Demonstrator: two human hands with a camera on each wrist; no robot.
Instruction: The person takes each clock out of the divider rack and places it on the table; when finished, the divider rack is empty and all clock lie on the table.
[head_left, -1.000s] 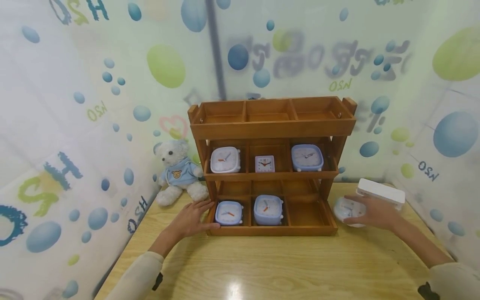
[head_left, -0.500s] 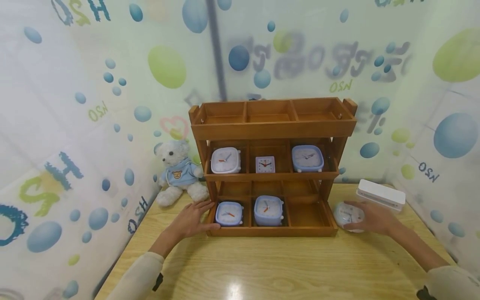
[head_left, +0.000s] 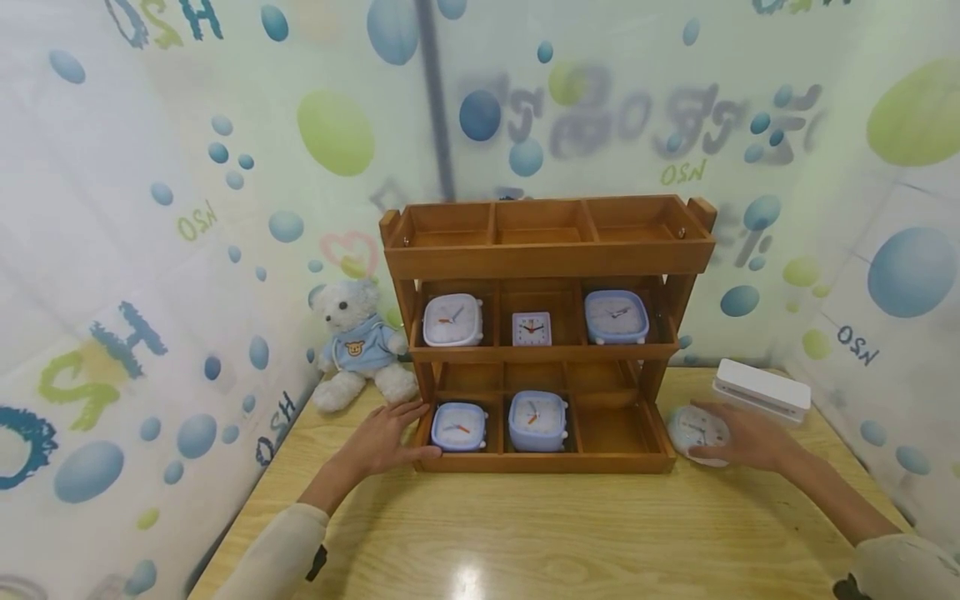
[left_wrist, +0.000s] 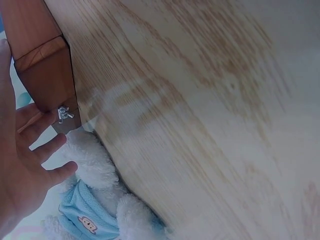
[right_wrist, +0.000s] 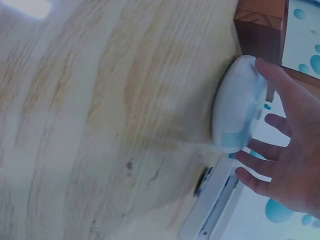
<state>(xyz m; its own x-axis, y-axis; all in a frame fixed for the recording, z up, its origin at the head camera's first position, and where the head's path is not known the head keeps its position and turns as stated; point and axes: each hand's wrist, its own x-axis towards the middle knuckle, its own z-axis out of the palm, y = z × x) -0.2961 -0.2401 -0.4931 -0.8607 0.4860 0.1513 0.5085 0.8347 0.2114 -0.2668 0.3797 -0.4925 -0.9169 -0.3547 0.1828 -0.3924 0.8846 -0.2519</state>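
Observation:
A brown wooden three-tier rack [head_left: 550, 260] stands on the table. At its lower left corner is my left hand [head_left: 380, 439], thumb along the front edge and the other fingers spread by the side; in the left wrist view the fingertips [left_wrist: 47, 117] lie beside the wood. To the right of the rack, my right hand [head_left: 750, 435] holds a rounded white clock [head_left: 692, 433] between thumb and fingers. In the right wrist view this clock [right_wrist: 232, 107] rests on its edge on the table, close to the rack's end, with my thumb on its upper part.
Square alarm clocks sit in the rack: a white one [head_left: 452, 320], a small lilac one [head_left: 531, 329], and blue ones [head_left: 616, 317] on the middle and bottom tiers. A teddy bear [head_left: 355, 346] sits at left. A white box-like object [head_left: 761, 387] lies behind my right hand.
My right hand and the rounded clock have shifted slightly toward the front of the table, away from the white box-like object. My left hand stays at the rack's corner.

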